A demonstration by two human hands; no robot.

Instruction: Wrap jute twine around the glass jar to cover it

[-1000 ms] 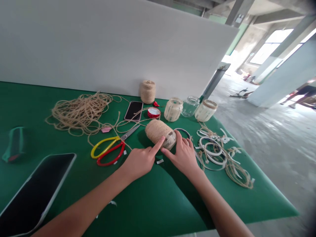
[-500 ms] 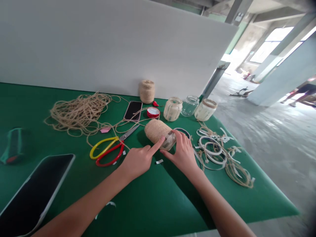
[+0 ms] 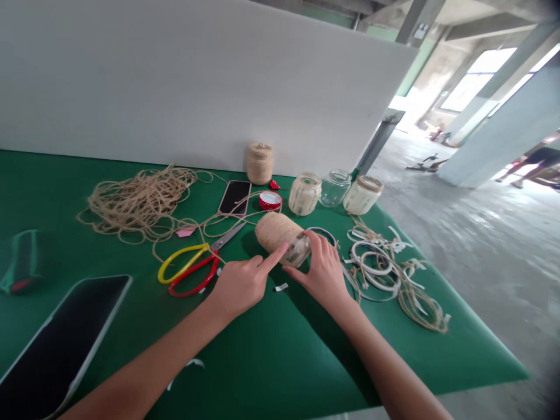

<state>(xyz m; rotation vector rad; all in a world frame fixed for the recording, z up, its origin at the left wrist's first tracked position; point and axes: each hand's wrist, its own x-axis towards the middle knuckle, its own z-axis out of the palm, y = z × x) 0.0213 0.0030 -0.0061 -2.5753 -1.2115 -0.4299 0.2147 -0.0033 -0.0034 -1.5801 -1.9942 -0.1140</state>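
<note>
A glass jar (image 3: 280, 233) wrapped in twine lies tilted above the table, its bare end toward my right hand (image 3: 322, 268). My right hand is closed round that bare glass end, thumb below and fingers on top. My left hand (image 3: 245, 283) presses its stretched index finger on the edge of the wrapping; its other fingers are curled. A strand of twine (image 3: 220, 256) passes over the scissors (image 3: 192, 271) and runs into the left fist, where the fingers hide it. The scissors, with one yellow and one red handle, lie left of the hands.
A loose heap of twine (image 3: 140, 201) lies far left. Behind are a phone (image 3: 235, 197), a red tape roll (image 3: 270, 201), a wrapped jar (image 3: 259, 164) and several other jars (image 3: 305, 194). Tape rings and twine scraps (image 3: 376, 265) lie right. A tablet-like device (image 3: 65, 344) is near left.
My left index fingertip has slid very slightly along the edge of the wrapping. The jar and my right hand hold nearly the same place; the view has shifted slightly.
</note>
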